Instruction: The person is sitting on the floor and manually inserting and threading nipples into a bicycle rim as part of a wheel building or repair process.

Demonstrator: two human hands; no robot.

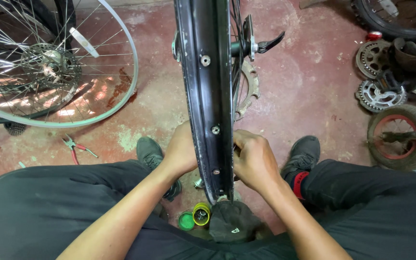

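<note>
Upright black rim (pixel 207 96) gripped: left hand (pixel 181 151) and right hand (pixel 253 159) closed on spokes either side; tyre absent, nipples seated.

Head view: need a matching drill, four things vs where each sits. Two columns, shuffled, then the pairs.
Things:
1. black rim
2. pliers
3. silver spoked wheel
4. small red-hubbed wheel

Places:
A. on the floor at the far right
B. upright between the left hand and right hand
C. lying at the top left
D. on the floor, just below the silver wheel

Pairs: 1-B, 2-D, 3-C, 4-A
</note>
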